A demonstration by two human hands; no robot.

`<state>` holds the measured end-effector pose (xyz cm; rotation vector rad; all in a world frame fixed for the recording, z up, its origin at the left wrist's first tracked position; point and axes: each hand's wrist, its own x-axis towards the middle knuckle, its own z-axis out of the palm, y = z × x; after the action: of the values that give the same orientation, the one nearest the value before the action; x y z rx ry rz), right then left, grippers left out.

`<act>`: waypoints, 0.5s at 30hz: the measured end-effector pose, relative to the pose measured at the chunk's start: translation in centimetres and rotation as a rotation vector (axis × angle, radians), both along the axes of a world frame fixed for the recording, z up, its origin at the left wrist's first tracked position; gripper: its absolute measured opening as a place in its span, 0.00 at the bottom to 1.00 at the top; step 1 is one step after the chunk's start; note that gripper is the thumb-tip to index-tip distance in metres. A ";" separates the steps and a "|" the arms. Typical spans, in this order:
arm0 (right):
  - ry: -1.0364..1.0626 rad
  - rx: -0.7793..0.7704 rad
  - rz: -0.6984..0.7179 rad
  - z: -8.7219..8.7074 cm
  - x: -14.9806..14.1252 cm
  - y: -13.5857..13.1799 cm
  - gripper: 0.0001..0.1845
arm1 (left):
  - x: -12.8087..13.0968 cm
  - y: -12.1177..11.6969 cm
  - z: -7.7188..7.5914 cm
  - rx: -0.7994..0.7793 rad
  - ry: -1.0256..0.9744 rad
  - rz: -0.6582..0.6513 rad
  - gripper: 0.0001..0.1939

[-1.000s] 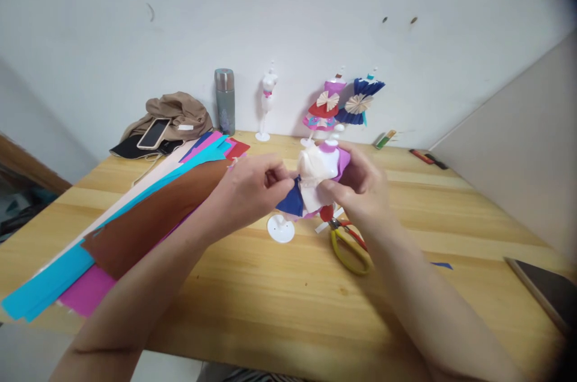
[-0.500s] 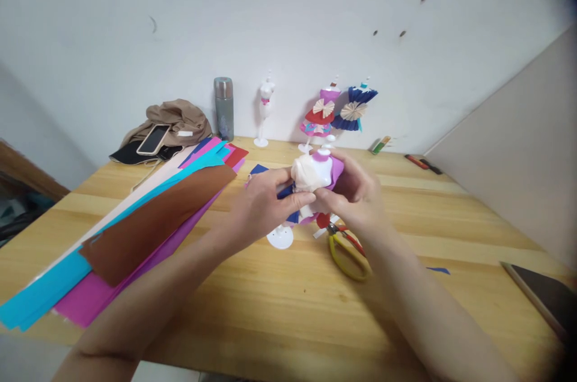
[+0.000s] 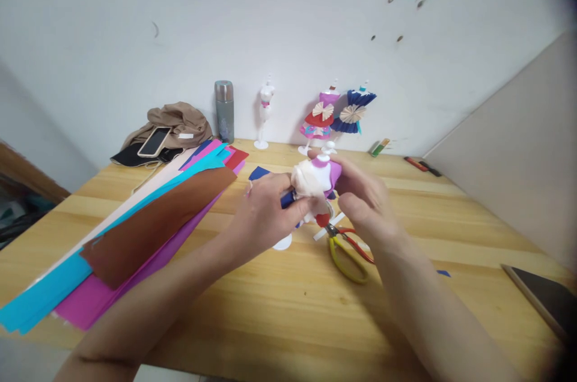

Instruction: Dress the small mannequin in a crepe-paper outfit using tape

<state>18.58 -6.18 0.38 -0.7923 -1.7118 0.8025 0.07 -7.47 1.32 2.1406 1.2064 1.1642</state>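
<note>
Cream cloth [image 3: 303, 179] front and centre in the head view, wrapped over the chest of a small white dress form [image 3: 323, 176], purple cloth [image 3: 334, 174] on the other side, right there between both hands above the bench [image 3: 270, 316]! Pinching low at the cloth with the left hand [image 3: 268, 208], thumb in front, fingers behind; loosely curved around the right side with the right hand [image 3: 372, 196], thumb standing apart from the fingers, fingertip contact behind the form impossible to tell. Round white base [image 3: 283, 242] just below, link to the form hidden. Looking light, probably plastic: hard and slick underneath, soft and easily creased on top, so likely to twist under a one-sided tug. Best gripped around the torso, away from loose cloth edges. Down to the surface: pale wood grain, hand tool [image 3: 332, 230] with yellow and red handles near the form, coloured sheets [image 3: 162, 226] fanned out along the left, brown uppermost. And at the back, by a marked white wall [image 3: 293, 21]: grey bottle [image 3: 225, 115], white mannequin [image 3: 265, 110] with a pink band, two dressed mannequins [image 3: 320, 120] with pleated bows, brown fabric bundle [image 3: 180, 121].
</note>
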 end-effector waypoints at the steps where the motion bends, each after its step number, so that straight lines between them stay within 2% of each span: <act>1: 0.012 -0.008 -0.015 0.1 -0.1 -0.2 0.35 | 0.2 -0.2 0.0 0.013 0.012 0.019 0.09; 6: 0.061 -0.023 -0.137 0.0 -1.0 -1.0 0.26 | 1.1 -0.8 -0.7 0.123 0.042 0.072 0.11; 9: 0.081 -0.026 -0.237 -0.3 -1.3 -1.4 0.21 | 1.2 -0.9 -0.7 0.156 0.055 0.058 0.12; 15: 0.106 -0.076 -0.217 -0.6 -1.2 -1.3 0.20 | 0.1 -1.6 1.6 -0.006 0.012 -0.048 0.09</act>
<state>17.33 -7.47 -0.21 -0.9528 -1.4797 0.7492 0.12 -9.12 2.88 2.1633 1.1557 1.1277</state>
